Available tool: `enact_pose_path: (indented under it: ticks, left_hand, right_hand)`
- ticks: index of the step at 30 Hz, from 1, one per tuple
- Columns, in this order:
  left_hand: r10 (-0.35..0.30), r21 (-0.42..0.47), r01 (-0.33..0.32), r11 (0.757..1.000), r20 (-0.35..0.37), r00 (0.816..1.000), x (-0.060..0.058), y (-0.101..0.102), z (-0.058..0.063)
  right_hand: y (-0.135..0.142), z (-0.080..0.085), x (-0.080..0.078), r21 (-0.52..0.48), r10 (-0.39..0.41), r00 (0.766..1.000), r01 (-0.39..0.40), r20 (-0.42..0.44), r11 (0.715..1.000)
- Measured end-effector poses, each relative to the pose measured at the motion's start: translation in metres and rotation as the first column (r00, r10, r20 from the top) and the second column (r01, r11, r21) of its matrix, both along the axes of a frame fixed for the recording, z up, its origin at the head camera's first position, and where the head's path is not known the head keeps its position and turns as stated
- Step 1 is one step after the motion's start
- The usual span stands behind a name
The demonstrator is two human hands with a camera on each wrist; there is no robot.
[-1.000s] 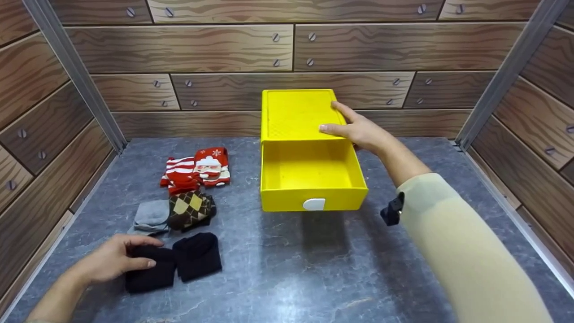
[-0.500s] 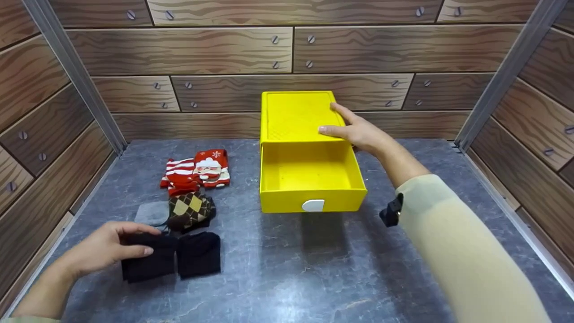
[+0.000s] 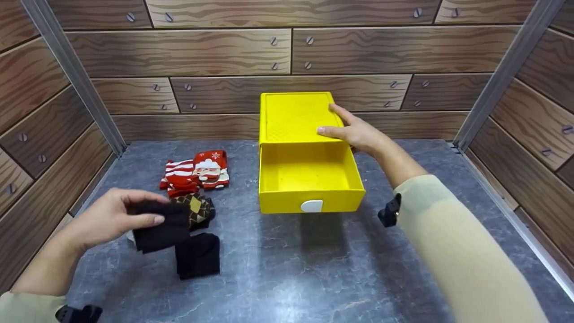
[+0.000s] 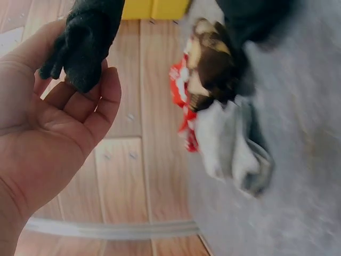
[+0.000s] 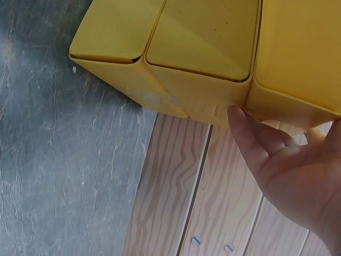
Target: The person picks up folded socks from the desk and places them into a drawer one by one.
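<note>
In the head view my left hand pinches a folded black sock between thumb and fingers, above the grey tabletop. The left wrist view shows the same black sock in the fingers. A second black folded sock lies just below it on the table. Toward the right stands a yellow drawer unit with its top drawer pulled out and nothing inside. My right hand grips the unit's upper right edge, thumb on top and fingers down the side.
Red-and-white Christmas socks and brown argyle socks lie folded at left. Grey socks show in the left wrist view, mostly hidden from the head view. Wood-patterned walls enclose the table's back and sides.
My left hand has lifted one black sock off the table, up and away from me, over the grey pair. The right hand and drawer unit have stayed put.
</note>
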State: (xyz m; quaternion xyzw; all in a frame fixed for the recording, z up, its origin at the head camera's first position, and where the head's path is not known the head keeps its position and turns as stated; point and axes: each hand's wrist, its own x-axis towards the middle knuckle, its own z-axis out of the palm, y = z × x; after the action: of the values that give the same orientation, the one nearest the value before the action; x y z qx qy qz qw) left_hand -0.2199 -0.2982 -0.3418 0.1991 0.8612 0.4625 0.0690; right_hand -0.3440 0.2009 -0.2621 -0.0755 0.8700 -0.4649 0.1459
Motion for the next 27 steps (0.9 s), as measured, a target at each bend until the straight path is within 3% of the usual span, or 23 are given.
enact_pose_path:
  ticks: [5,9,14,19,21,27]
  left_hand:
    - [-0.013,0.025,0.015,1.000,-0.077,0.997,-0.007,0.027,0.023]
    - [-0.063,0.029,0.068,0.997,-0.161,0.985,-0.013,0.053,0.042]
    - [-0.121,0.047,0.132,0.990,-0.188,0.975,-0.015,0.091,0.068]
    - [-0.143,0.046,0.155,0.987,-0.196,0.970,-0.010,0.131,0.097]
    - [-0.157,0.051,0.170,0.984,-0.197,0.968,-0.015,0.142,0.101]
    - [-0.194,0.103,0.219,0.970,-0.211,0.958,-0.044,0.171,0.097]
  right_hand:
    - [0.001,-0.001,-0.001,0.005,0.001,1.000,-0.001,0.004,1.000]
    - [0.002,-0.001,-0.001,0.003,0.007,1.000,-0.007,0.001,1.000]
    - [0.003,-0.003,-0.004,0.015,0.016,1.000,-0.015,-0.015,1.000]
    - [0.009,-0.019,-0.022,-0.001,-0.003,1.000,0.003,-0.007,1.000]
    - [0.011,-0.026,-0.029,-0.013,-0.013,1.000,0.013,-0.012,1.000]
    - [0.015,-0.032,-0.031,0.005,-0.033,0.998,0.033,-0.057,0.999]
